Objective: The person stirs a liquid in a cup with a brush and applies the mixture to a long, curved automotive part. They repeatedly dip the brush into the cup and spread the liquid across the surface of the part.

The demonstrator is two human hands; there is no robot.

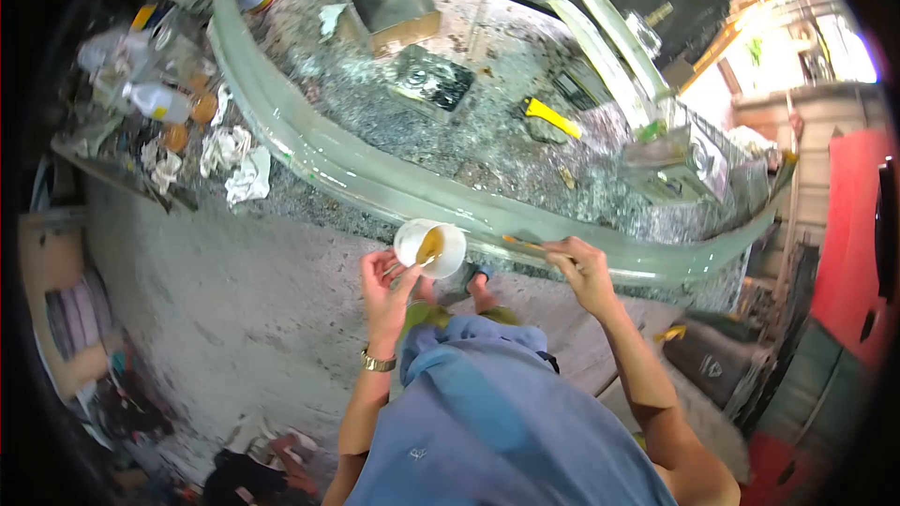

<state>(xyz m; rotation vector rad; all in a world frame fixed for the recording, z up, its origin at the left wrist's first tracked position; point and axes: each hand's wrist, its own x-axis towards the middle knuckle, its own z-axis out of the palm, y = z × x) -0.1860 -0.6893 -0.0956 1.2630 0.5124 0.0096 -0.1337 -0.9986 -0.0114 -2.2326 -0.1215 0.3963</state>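
Observation:
A white cup (pixel 448 260) with amber liquid inside is held in my left hand (pixel 386 289), its open top facing me. My right hand (pixel 583 272) is closed around the handle of a thin brush (pixel 521 244). The brush's tip points left, at the near edge of a long curved, glossy pale-green piece (pixel 412 189). That piece arcs across the worktable (pixel 347 122) from the upper left to the right. The cup is close to its front edge.
Crumpled tissues (pixel 225 150), a white bottle (pixel 157 103) and plastic containers sit at the left. Farther back are a metal box (pixel 392 0), a yellow-handled tool (pixel 553 119) and pale strips (pixel 605 56). A dark bag (pixel 717 361) lies at the right.

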